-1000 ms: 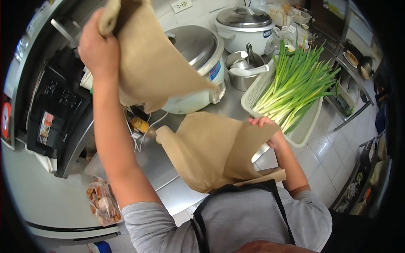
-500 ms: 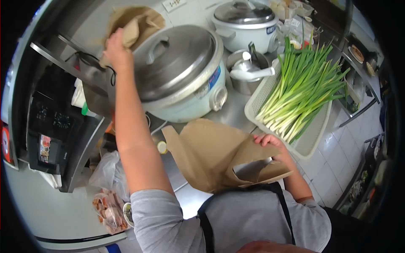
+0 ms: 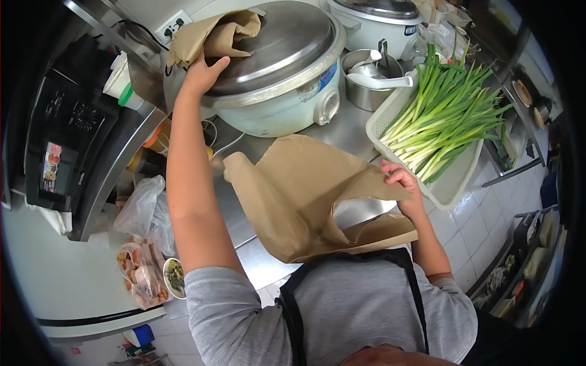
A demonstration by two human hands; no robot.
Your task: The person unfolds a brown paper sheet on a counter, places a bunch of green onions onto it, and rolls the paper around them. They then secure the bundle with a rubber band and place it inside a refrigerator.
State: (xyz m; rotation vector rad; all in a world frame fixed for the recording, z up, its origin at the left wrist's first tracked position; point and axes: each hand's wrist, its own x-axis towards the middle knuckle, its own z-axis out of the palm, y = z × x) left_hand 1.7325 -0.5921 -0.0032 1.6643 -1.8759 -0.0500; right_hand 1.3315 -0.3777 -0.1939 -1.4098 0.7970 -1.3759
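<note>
A folded piece of brown paper (image 3: 235,38) lies on the left part of the metal lid (image 3: 287,46) of a large white cooker (image 3: 268,116). My left hand (image 3: 204,73) is at its lower edge, thumb spread away from the fingers, which are partly hidden by the paper. A larger sheet of brown paper (image 3: 299,195) with a big hole in it spreads in front of my chest. My right hand (image 3: 403,186) holds its right edge, fingers curled and partly behind the paper.
Green onions (image 3: 439,122) fill a pale basket (image 3: 455,195) at the right. Beside it stand a metal pot (image 3: 360,99) with ladles and a second cooker (image 3: 381,33). A black appliance (image 3: 67,140), plastic bags (image 3: 143,210) and bagged meat (image 3: 141,274) are at the left.
The folded paper, held in my left hand before, now rests against the lid, and that hand's thumb has spread. The view has shifted. My right hand stays at the large sheet's edge.
</note>
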